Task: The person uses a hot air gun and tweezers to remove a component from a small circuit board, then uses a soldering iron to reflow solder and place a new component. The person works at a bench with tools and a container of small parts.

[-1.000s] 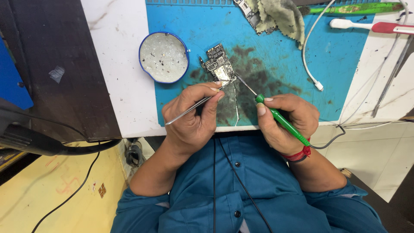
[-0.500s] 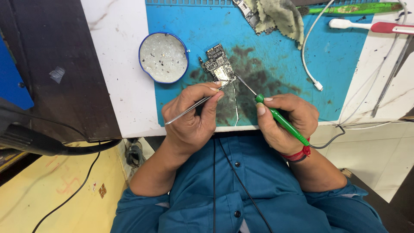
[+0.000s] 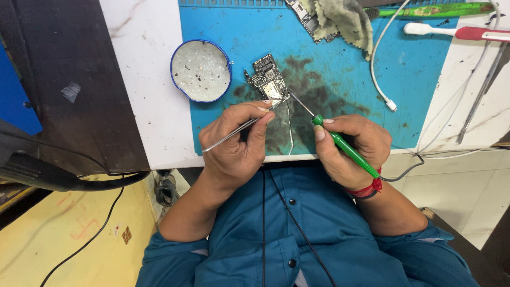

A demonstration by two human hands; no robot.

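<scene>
Nothing had shifted over the last second: the left hand (image 3: 236,143) kept its fingers clamped on tweezers (image 3: 239,127), the right hand (image 3: 353,146) on a green-handled iron (image 3: 340,144), both tips meeting the circuit board (image 3: 267,78) mid-mat, nearer the counter's front edge.

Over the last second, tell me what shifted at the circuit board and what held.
Nothing visibly moved. The left hand still pinches the metal tweezers, tips at the small circuit board on the blue mat. The right hand still grips the green-handled soldering iron, its tip at the board's lower edge. The round blue-rimmed tin and white cable lie unchanged.
</scene>
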